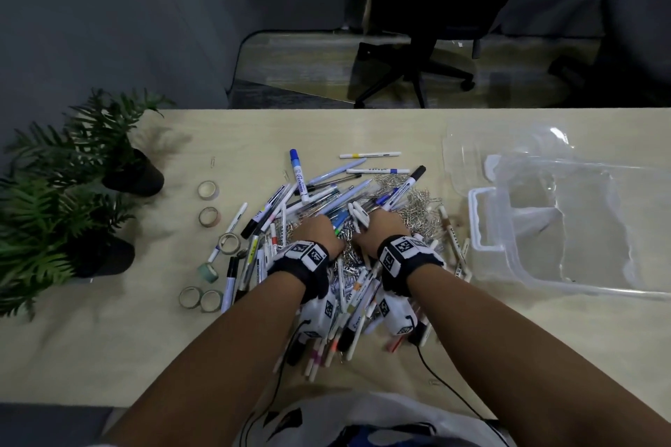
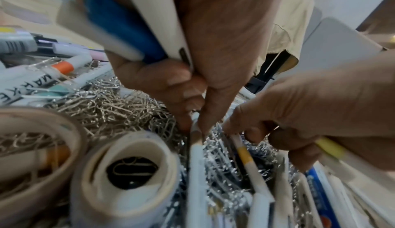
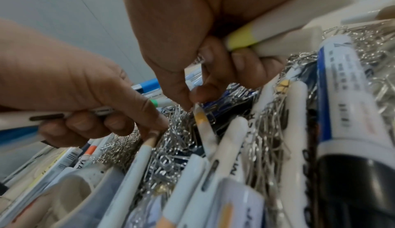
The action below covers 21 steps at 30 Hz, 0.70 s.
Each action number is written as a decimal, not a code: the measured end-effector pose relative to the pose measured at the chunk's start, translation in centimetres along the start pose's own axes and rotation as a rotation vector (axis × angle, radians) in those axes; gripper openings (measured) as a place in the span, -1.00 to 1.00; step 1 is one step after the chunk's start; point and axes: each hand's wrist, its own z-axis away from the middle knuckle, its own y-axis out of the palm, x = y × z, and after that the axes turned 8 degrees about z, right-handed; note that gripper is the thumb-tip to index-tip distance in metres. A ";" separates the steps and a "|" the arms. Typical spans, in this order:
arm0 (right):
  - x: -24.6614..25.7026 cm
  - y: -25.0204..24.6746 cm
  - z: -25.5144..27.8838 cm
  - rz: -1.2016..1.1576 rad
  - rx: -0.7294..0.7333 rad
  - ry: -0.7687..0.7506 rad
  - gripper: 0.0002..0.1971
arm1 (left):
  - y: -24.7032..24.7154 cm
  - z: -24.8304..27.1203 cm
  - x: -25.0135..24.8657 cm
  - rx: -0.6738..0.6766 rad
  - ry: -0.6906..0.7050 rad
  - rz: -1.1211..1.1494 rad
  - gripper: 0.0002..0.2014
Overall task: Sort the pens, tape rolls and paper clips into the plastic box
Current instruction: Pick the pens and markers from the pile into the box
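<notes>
Left hand (image 2: 192,49) grips pens (image 2: 132,28) (one nearby reads "MARKER" (image 1: 377,170)).

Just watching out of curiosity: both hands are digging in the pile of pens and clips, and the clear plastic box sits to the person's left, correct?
Nearly. Both hands, left hand and right hand, are in the pile, but the head view shows the box on the person's right; the plants are on the left.

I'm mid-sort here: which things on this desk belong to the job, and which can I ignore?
Job:
pens, some held in the left hand and right hand
paper clips
tape rolls
plastic box, its lid off behind it

Ignore:
potted plants
office chair
</notes>
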 end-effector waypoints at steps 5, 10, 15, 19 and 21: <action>-0.1 -0.7 0.8 -0.128 -0.028 0.005 -0.63 | -0.8 0.7 0.0 -0.056 0.020 0.149 -0.63; -0.4 -1.7 1.5 -0.230 -0.101 -0.018 -0.63 | -2.3 1.5 -0.9 -0.106 0.072 0.302 -0.77; -1.1 -3.6 3.1 -0.350 -0.232 -0.067 -0.76 | -4.0 2.6 -3.9 -0.178 0.135 0.428 -0.75; -2.1 -5.6 5.0 -0.426 -0.290 -0.081 -0.79 | -4.5 3.7 -7.8 -0.236 0.233 0.550 -0.72; -2.9 -6.7 5.9 -0.474 -0.300 -0.088 -0.79 | -4.5 4.4 -10.0 -0.237 0.283 0.575 -0.72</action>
